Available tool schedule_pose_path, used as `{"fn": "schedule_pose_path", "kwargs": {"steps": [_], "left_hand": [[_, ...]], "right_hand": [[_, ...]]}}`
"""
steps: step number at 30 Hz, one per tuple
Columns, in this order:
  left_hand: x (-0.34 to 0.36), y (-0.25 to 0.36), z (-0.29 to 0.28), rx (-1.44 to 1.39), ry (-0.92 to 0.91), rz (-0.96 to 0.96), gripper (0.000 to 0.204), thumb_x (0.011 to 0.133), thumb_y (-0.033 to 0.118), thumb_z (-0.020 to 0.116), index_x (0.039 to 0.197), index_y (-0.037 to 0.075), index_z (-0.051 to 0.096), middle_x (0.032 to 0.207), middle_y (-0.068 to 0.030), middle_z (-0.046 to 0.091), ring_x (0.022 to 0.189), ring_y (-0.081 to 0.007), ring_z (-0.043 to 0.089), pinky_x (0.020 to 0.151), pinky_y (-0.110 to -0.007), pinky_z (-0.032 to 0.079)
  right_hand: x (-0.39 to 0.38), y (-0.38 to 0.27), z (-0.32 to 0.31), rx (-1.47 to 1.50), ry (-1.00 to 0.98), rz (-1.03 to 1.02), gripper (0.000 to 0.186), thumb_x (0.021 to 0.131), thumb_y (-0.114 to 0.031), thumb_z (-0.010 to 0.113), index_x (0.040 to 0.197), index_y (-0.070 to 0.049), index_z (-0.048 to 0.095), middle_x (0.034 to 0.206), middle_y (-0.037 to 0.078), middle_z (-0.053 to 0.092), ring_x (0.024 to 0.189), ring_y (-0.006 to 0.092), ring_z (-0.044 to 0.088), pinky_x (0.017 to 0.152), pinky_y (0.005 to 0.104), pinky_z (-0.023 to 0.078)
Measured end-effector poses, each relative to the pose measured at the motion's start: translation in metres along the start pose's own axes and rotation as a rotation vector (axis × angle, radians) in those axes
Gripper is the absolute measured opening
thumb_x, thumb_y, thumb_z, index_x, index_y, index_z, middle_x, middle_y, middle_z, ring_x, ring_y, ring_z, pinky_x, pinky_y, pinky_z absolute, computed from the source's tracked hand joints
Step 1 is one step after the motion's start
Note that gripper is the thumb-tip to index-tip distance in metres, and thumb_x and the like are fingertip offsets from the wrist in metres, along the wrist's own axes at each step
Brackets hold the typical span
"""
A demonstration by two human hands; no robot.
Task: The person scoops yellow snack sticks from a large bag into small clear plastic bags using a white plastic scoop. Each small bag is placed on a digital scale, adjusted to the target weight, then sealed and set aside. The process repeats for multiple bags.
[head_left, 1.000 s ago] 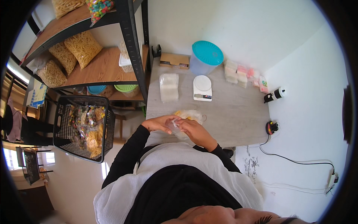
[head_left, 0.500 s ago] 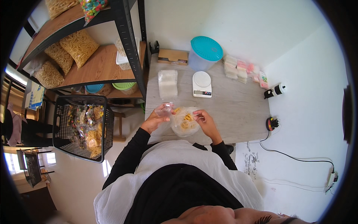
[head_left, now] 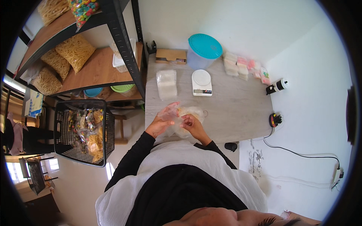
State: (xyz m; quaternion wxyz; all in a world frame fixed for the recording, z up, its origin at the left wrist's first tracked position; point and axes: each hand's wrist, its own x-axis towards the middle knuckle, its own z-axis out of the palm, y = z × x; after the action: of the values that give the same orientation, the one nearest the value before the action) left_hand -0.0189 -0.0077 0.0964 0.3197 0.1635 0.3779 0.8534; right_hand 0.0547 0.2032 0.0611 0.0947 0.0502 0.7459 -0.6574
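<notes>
My left hand holds a small clear plastic bag, its fingers around the bag's side. Close beside it, my right hand has its fingertips pinched together at the small bag; what they grip is too small to make out. Behind the right hand, a larger translucent plastic bag sits on the grey table, partly covered by the hand. Beyond the hands is a white digital kitchen scale with a bare platform. Left of the scale lies a stack of clear plastic bags.
A tub with a teal lid, a cardboard box and packs of small bags line the table's back. On the left, a black crate of filled snack bags stands before a shelf with bagged snacks.
My right hand has moved left from the larger bag to the small bag in my left hand. The yellow pieces in the larger bag are now mostly hidden behind my hand.
</notes>
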Motion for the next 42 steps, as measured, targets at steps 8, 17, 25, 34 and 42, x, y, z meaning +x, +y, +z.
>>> {"fn": "schedule_pose_path", "kwargs": {"steps": [8,17,25,34,42], "left_hand": [[0.0,-0.018,-0.03,0.729,0.336,-0.016,0.081,0.068,0.016,0.089,0.139,0.01,0.051,0.114,-0.0045,0.056,0.109,-0.0181,0.053,0.099,-0.034,0.044],[0.006,-0.077,-0.044,1.07,0.375,-0.19,0.094,0.065,0.041,0.09,0.139,0.001,0.048,0.126,-0.0202,0.05,0.11,-0.0305,0.055,0.094,-0.037,0.049],[0.004,-0.076,-0.061,0.843,0.445,-0.345,0.081,0.078,0.038,0.083,0.142,0.005,0.046,0.14,-0.0184,0.038,0.131,-0.0282,0.042,0.107,-0.037,0.04],[0.005,-0.056,-0.053,0.671,0.41,-0.499,0.08,0.082,0.046,0.077,0.144,0.009,0.043,0.147,-0.0199,0.032,0.14,-0.0307,0.033,0.113,-0.039,0.03],[0.014,-0.061,-0.05,0.465,0.365,-0.492,0.084,0.085,0.043,0.075,0.147,0.004,0.036,0.145,-0.0198,0.042,0.139,-0.0292,0.035,0.115,-0.038,0.027]], "right_hand": [[-0.01,0.023,-0.063,-0.771,0.427,-0.212,0.025,0.082,-0.009,0.074,0.105,-0.007,0.067,0.106,0.017,0.06,0.102,0.0362,0.058,0.088,0.042,0.048],[-0.019,0.046,-0.056,-0.699,0.371,0.001,0.028,0.074,-0.011,0.08,0.1,-0.006,0.068,0.096,0.014,0.059,0.097,0.0325,0.058,0.084,0.0409,0.048],[-0.031,0.034,-0.051,-0.506,0.277,0.007,0.019,0.077,-0.007,0.076,0.091,-0.006,0.063,0.09,0.013,0.061,0.089,0.0325,0.061,0.076,0.0425,0.049],[-0.048,-0.014,-0.034,-0.908,0.496,-0.366,0.013,0.081,-0.007,0.069,0.09,-0.007,0.059,0.086,0.009,0.062,0.084,0.0297,0.06,0.071,0.0419,0.049],[-0.033,0.019,-0.018,-0.968,0.454,-0.453,0.011,0.081,-0.007,0.07,0.087,-0.007,0.061,0.085,0.008,0.064,0.081,0.0292,0.061,0.069,0.041,0.049]]}}
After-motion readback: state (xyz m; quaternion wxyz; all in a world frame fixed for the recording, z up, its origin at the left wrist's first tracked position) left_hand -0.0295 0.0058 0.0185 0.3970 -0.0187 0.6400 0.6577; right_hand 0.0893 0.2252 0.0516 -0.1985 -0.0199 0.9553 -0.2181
